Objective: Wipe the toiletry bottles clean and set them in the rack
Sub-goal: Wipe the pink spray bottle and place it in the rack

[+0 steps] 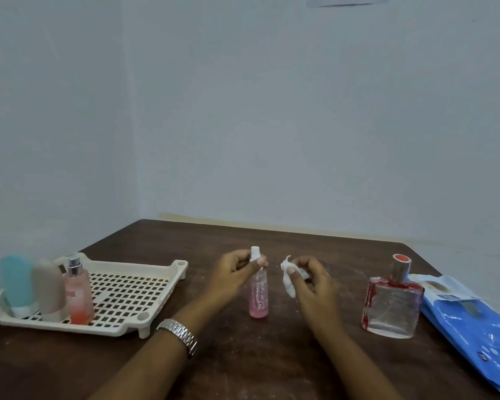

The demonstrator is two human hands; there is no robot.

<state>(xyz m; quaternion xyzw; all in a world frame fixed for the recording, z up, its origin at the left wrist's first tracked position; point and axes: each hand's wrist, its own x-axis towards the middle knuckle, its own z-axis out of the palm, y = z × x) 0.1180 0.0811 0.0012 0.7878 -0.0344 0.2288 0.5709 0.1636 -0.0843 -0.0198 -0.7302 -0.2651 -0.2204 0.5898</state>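
A slim pink spray bottle point(259, 295) with a white cap stands upright on the dark table; my left hand point(231, 275) grips its neck just under the cap. My right hand point(312, 280) pinches a crumpled white wipe point(287, 277) a little to the right of the bottle, not touching it. The cream slotted rack point(127, 290) lies at the left. In its near-left corner stand three bottles: a blue one point(16, 281), a beige one point(51, 287) and a pink perfume sprayer point(80, 295). A square clear perfume bottle point(393, 304) with red trim stands at the right.
A blue wipes packet point(471, 321) lies at the table's right edge, beside the square bottle. Pale walls close off the table behind and to the left. A metal watch point(181, 334) is on my left wrist.
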